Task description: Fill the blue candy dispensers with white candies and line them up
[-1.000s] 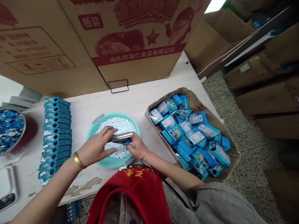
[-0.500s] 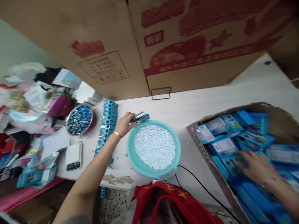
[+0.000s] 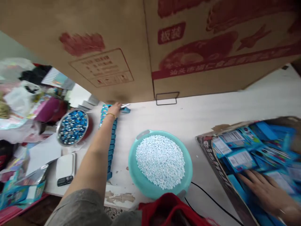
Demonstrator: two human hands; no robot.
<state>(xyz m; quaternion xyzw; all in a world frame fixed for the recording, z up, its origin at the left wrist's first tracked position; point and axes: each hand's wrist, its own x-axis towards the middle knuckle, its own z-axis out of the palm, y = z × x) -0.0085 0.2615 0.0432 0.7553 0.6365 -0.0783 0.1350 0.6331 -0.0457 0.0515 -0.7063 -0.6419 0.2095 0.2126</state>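
My left hand [image 3: 114,110] is at the far end of a row of small blue boxes [image 3: 111,150], closed round a small blue box [image 3: 125,110]. A thin pale or silvery strip [image 3: 125,105] shows along that box, too small to name. My right hand [image 3: 263,191] lies with its fingers stretched out over blue printed boxes [image 3: 242,159] in a cardboard carton [image 3: 221,172]. A turquoise basin [image 3: 134,175] between my hands holds many small white pellets [image 3: 161,161].
A large printed cardboard box [image 3: 113,37] walls off the back. At left stand a bowl of blue and silver wrapped pieces [image 3: 73,127], a white scale [image 3: 66,168] and a cluttered heap. A black cable [image 3: 211,199] crosses the table's front right.
My left hand has moved from the basin's rim to the far end of the box row, carrying the small blue box. My right hand has flattened out in the carton, and the view has shifted.
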